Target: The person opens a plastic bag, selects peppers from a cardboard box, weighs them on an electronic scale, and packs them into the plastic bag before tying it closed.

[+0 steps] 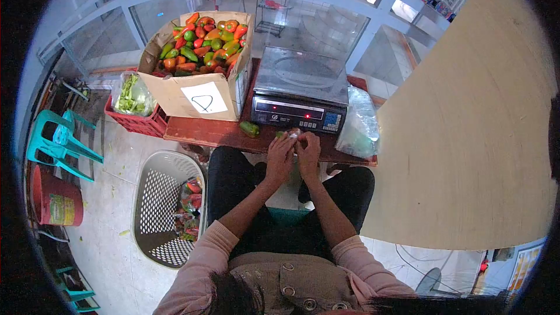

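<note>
My left hand [280, 156] and my right hand [308, 150] meet at the front edge of a red wooden bench [201, 135], fingers closed together on a small clear plastic bag [295, 133]. A bit of green shows beside the left fingertips; the bag's contents are mostly hidden. Left of my hands lies a loose green pepper [249, 129]. Just behind them stands a digital scale [300, 90] with red lit digits and a bare metal pan. To its right is a stack of clear plastic bags [358, 123].
An open cardboard box [169, 96] of red and green peppers stands on the bench's left. Beside it is a red crate [137, 123] with bagged greens. A pale laundry basket [156, 198] on the floor holds bagged peppers. A plywood board [461, 140] fills the right.
</note>
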Tool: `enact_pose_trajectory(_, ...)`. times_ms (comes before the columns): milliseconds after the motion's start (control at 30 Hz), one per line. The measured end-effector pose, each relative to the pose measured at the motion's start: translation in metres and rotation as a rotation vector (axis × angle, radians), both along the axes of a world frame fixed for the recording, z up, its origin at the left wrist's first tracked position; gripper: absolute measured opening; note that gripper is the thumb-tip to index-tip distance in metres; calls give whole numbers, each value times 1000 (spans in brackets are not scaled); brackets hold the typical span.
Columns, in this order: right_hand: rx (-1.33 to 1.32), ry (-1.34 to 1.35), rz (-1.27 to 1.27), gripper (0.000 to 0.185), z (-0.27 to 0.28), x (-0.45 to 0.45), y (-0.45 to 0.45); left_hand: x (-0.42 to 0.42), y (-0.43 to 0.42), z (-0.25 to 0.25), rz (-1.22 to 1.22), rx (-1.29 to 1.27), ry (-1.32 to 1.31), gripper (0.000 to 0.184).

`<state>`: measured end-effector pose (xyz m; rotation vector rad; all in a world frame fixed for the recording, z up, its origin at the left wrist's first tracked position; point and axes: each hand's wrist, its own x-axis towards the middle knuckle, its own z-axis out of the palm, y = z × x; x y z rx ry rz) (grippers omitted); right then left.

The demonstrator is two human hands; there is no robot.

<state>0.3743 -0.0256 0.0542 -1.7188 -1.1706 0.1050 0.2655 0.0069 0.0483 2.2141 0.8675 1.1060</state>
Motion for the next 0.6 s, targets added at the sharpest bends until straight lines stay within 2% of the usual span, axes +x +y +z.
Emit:
enact_pose_trajectory(100,9,10,66,17,3,0,-1,-1,-3,1,19,-10,-27,34)
enact_pose_trajectory(200,37,-129,25,17,-9,-1,3,-5,-7,2,49,-9,-52,35)
enact_pose_trajectory(300,91,-116,63,17,-8,0,3,-4,-11,10,76,-2,-37,36)
enact_pose_trajectory(367,37,-84,34,16,-11,1,2,-3,-9,7,83,42,17,37)
enact_pose_trajectory(467,74,-53,38,15,-20,9,5,-10,-10,-1,6,51,-125,36)
enact_pose_trajectory(600,-9,-39,60,15,-14,21,1,-15,-18,15,135,-13,-92,34)
